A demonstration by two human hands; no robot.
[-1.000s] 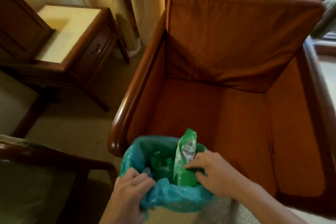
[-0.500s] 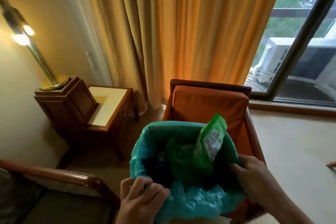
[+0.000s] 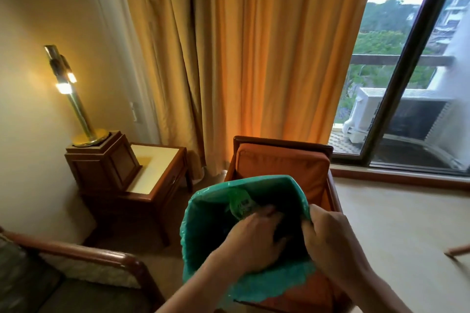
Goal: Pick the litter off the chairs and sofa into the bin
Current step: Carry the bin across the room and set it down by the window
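Left hand (image 3: 254, 239) reaches down inside the teal-lined bin (image 3: 201, 213), fingers loosely spread just beside the green wrapper (image 3: 239, 204) lying inside, right hand (image 3: 328, 239) pinching the liner rim.

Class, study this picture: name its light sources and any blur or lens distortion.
Head view: warm glow from the lit lamp at left, daylight through the window at right; the window frame leans, wide-angle distortion; the wrapper inside the bin is blurred and dim.
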